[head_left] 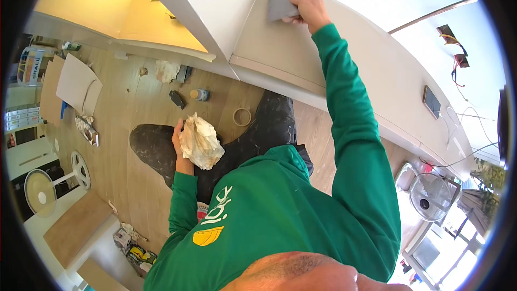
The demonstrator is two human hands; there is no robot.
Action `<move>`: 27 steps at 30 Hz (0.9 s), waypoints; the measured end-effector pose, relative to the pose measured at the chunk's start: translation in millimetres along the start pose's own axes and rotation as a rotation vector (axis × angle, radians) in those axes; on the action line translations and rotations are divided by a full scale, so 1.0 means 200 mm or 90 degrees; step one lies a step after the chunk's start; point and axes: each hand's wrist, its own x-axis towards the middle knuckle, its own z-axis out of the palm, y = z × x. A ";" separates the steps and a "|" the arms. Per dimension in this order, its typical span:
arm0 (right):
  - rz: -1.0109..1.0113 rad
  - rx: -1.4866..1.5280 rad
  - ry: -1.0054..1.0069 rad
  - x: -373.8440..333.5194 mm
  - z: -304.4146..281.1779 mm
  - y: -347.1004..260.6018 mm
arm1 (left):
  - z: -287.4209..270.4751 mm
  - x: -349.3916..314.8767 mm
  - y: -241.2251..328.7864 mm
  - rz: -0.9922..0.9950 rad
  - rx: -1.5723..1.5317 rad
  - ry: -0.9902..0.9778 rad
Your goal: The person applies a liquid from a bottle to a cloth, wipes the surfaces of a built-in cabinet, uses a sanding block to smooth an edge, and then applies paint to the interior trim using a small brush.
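My right hand (308, 11) reaches out to the far side, closed on a flat grey square sheet (279, 4), thumb on top. The sheet is over the pale grey cabinet surface (280, 43); whether it presses flat against it I cannot tell. Down by my knee, my left hand (178, 140) grips a crumpled, stained whitish rag (200, 143). That rag covers part of the left fingers. Both forearms are in green sleeves.
A roll of tape (242, 117), a small bottle with a yellow cap (200, 95) and a dark small object (176, 98) lie on the wooden floor. On the long surface at right rests a phone (431, 102). Loose wires (459, 59) hang from the wall beyond.
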 end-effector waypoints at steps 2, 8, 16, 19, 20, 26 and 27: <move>0.027 -0.011 0.009 0.16 0.01 -0.03 | -0.01 -0.01 0.00 -0.006 0.011 -0.015; 0.019 -0.074 -0.007 0.37 0.01 -0.08 | 0.03 0.00 0.01 0.000 0.017 -0.007; -0.004 -0.200 -0.110 -0.08 0.11 -0.06 | -0.07 0.05 0.01 0.005 -0.004 -0.004; -0.008 -0.212 -0.096 -0.23 0.18 -0.04 | 0.00 0.03 0.01 -0.005 -0.006 0.001; -0.008 -0.200 -0.093 -0.28 0.20 -0.03 | 0.00 0.03 0.01 -0.001 -0.001 0.010; -0.013 -0.145 -0.074 -0.48 0.27 0.06 | 0.00 0.04 0.02 0.013 -0.005 -0.044; -0.017 -0.162 -0.064 -0.51 0.29 0.07 | 0.00 0.03 0.02 0.012 -0.006 -0.039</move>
